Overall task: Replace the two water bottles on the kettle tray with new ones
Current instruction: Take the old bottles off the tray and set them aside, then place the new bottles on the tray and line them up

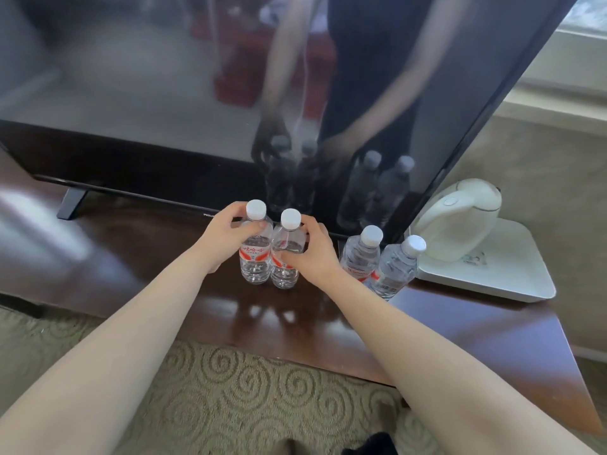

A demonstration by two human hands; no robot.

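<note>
Two clear water bottles with white caps and red labels stand side by side on the dark wooden table. My left hand (225,233) grips the left bottle (255,257) around its shoulder. My right hand (312,251) wraps the right bottle (285,257) at its middle. Another pair of the same bottles (359,254) (395,267) stands on the table to the right, just left of the white kettle tray (512,277). A white kettle (456,218) sits on the tray; no bottle stands on the tray.
A large black TV (230,93) stands right behind the bottles and mirrors my arms. Its foot (70,201) rests at the left. The table's front edge (295,353) runs across below my forearms, with patterned carpet (246,405) beneath.
</note>
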